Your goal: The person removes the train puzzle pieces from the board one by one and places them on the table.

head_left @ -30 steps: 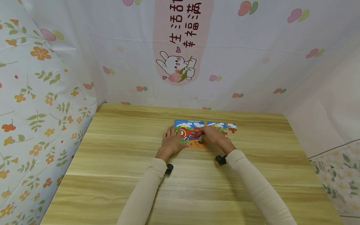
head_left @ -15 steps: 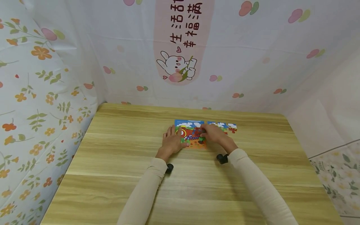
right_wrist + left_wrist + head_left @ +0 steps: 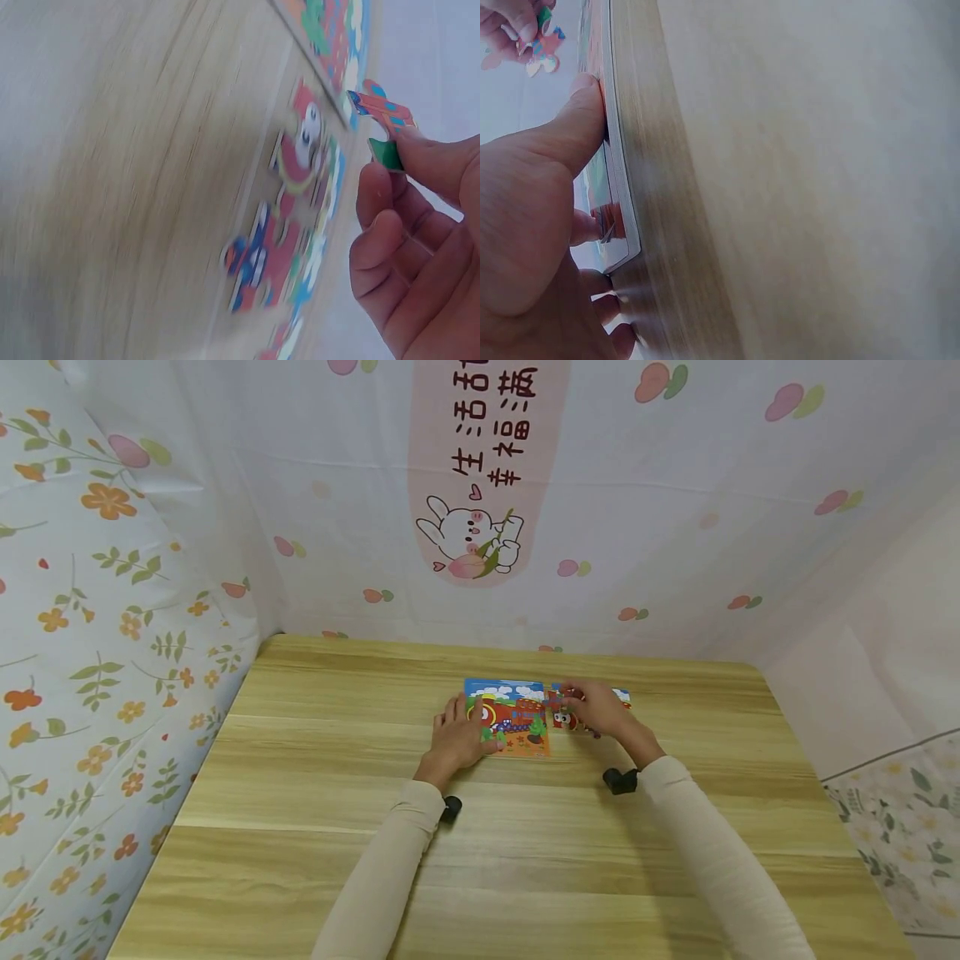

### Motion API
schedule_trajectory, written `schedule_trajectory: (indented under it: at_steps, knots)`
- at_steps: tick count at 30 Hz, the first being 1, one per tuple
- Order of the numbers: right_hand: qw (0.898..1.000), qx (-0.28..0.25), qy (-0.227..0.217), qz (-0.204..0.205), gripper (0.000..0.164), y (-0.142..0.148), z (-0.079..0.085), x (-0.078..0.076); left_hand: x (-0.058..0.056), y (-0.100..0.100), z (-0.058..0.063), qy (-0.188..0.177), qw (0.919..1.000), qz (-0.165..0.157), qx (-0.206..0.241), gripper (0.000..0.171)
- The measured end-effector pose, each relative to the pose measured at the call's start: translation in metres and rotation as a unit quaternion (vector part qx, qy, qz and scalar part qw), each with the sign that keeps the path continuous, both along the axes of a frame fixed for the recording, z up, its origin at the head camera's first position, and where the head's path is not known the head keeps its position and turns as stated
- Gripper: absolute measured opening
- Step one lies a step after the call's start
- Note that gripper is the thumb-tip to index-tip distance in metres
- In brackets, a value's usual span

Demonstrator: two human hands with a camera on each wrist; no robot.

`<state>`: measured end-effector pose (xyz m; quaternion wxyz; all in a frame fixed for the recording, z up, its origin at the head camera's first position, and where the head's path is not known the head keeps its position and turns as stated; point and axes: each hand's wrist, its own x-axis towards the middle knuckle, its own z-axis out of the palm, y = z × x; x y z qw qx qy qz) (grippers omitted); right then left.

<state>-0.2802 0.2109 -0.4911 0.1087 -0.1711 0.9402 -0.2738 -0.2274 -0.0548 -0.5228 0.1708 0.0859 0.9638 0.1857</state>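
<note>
A picture puzzle board (image 3: 510, 745) with a red train on it lies at the far middle of the table. My left hand (image 3: 456, 739) rests over its left side with fingers spread, and in the left wrist view the thumb (image 3: 581, 124) lies along the near edge. Just right of the board, my right hand (image 3: 600, 708) pinches a red and blue puzzle piece (image 3: 386, 111) between thumb and finger. A patch of green shows at the fingertips. Below that hand lie loose puzzle pieces (image 3: 274, 259), one bearing a cartoon face (image 3: 304, 146).
More loose puzzle pieces (image 3: 624, 695) lie to the right, partly hidden by the right hand. The wooden table (image 3: 510, 860) stretches toward me. Behind it hangs a printed cloth (image 3: 337, 552), with a flowered cloth (image 3: 112, 693) at the left.
My right hand has moved from the board's right part to the right, above the loose pieces, with a puzzle piece in its fingers. The left hand has stayed in place.
</note>
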Motion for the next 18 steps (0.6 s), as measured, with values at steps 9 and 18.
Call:
schedule_trajectory:
  at_steps: [9,18]
  knots:
    - [0.992,-0.075,-0.052,-0.081,0.036,0.037,0.0,-0.001,0.001,0.0,0.001,0.002,1.0,-0.001,0.001,0.09]
    - [0.986,-0.086,-0.071,-0.12,0.033,0.068,-0.004,0.001,0.002,-0.001,0.002,0.007,0.9998,0.002,0.018,0.09]
